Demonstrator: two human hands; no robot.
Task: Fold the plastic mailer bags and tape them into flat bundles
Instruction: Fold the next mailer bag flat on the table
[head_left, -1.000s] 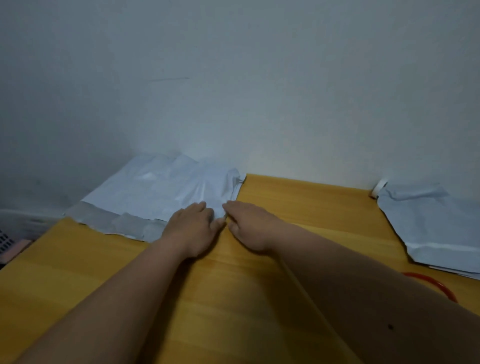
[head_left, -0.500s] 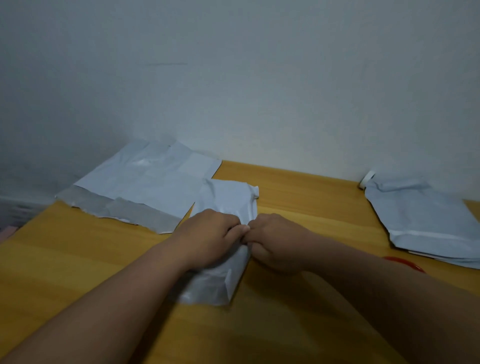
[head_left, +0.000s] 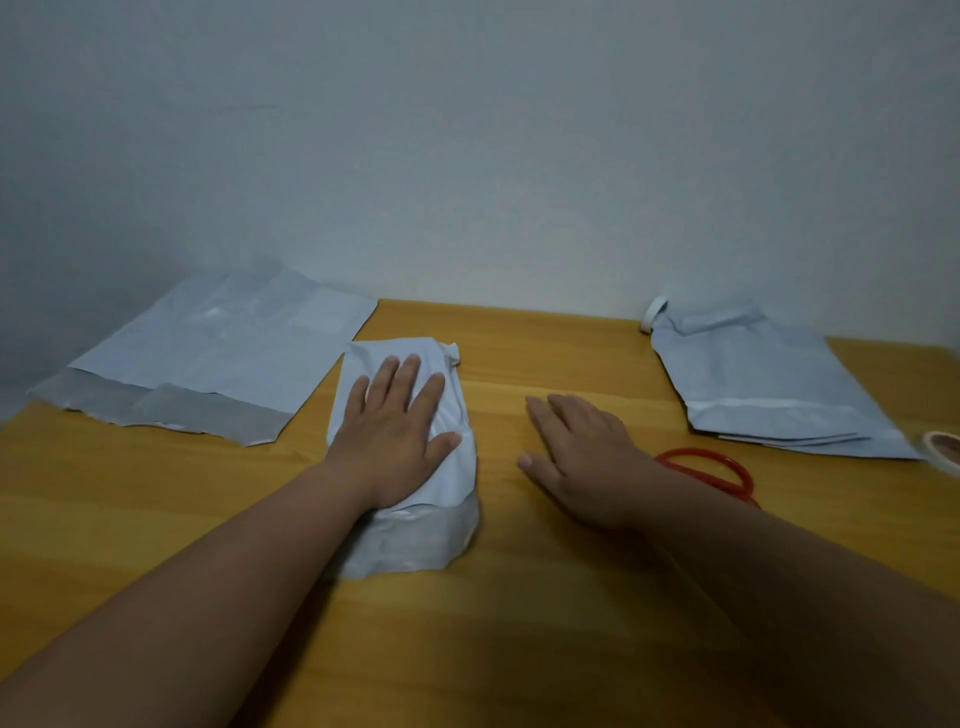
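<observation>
Wooden table (head_left: 519, 623) against a pale wall; flat stack of mailer bags (head_left: 218, 358) at far left, a second pile of bags (head_left: 769, 384) at far right, both well apart from the folded mailer bag (head_left: 415, 535) lying centre. Left hand (head_left: 395, 436) spread flat, fingers straight, pressing on the folded bag; right hand (head_left: 582, 457) flat and open on bare table just beside it. Red scissors handle (head_left: 717, 467) behind the right wrist, tape roll (head_left: 943, 447) at right edge.
</observation>
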